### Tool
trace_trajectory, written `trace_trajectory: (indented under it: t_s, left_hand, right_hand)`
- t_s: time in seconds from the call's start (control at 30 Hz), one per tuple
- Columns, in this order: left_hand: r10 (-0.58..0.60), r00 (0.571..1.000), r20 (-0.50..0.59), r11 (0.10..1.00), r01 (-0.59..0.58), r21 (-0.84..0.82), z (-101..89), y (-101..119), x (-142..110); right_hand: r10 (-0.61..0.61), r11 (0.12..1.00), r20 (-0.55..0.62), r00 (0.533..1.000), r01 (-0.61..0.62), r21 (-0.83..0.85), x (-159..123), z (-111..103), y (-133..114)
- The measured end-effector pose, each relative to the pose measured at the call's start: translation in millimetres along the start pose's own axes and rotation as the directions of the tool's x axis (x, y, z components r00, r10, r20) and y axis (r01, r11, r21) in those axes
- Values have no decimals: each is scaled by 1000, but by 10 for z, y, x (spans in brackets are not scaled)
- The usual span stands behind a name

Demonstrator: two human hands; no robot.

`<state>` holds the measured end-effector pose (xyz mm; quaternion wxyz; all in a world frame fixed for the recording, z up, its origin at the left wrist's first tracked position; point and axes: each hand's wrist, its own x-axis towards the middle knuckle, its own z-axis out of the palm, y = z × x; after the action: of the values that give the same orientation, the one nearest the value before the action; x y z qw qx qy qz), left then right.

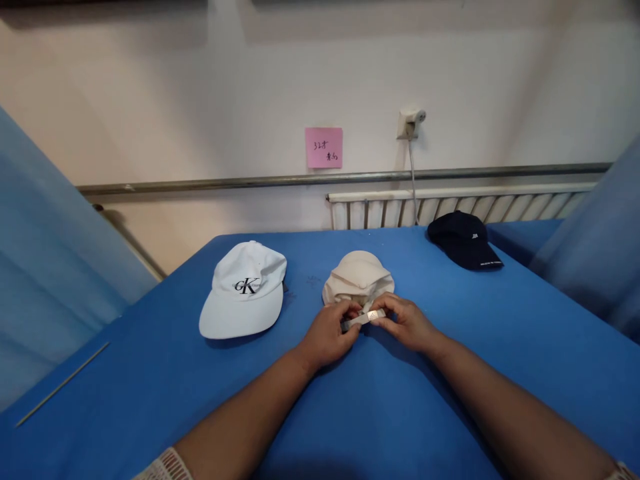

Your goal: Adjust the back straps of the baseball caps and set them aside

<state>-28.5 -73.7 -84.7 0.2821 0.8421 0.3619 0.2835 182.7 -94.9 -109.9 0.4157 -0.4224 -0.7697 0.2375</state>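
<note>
A beige cap (pixel 361 270) lies at the middle of the blue-covered table (pixel 320 413), with its back strap (pixel 356 322) turned toward me. My left hand (pixel 333 333) pinches the left part of this strap between thumb and fingers. On the strap's right part sits a shiny metal buckle (pixel 376 315). My right hand (pixel 405 323) grips the strap at that buckle, thumb below and fingers above. Both hands are closed, and they partly hide the near edge of the cap.
To the left lies a white cap (pixel 247 293) with black lettering. A dark navy cap (pixel 463 240) rests at the back right. Near the left edge is a thin stick (pixel 63 385). Behind the table are a radiator (pixel 450 207), a rail (pixel 250 182) and a plugged-in socket (pixel 407 125). Blue curtains (pixel 45 267) flank the table.
</note>
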Motion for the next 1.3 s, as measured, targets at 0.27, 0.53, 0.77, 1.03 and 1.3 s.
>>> trace_trajectory:
  t_s: [0.27,0.53,0.77,1.03,1.3]
  left_hand:
    - [5,1000,28,999,-4,-32,27,-57,-15]
    - [75,997,2,990,-75,120,100,-27,-16]
    - [88,995,37,899,-96,428,91,-1,55]
    - [115,987,114,819,-159,552,59,-22,61]
    - [120,972,204,787,-218,577,20,42,46]
  right_hand:
    - [-16,999,15,1000,15,39,9,54,8]
    - [146,988,-23,989,-144,52,25,130,-12]
    - [343,824,8,939,-304,478,47,233,23]
    - [655,629,43,755,-576,522,95,179,221]
    - [588,722,132,798,-592,359,48,254,180]
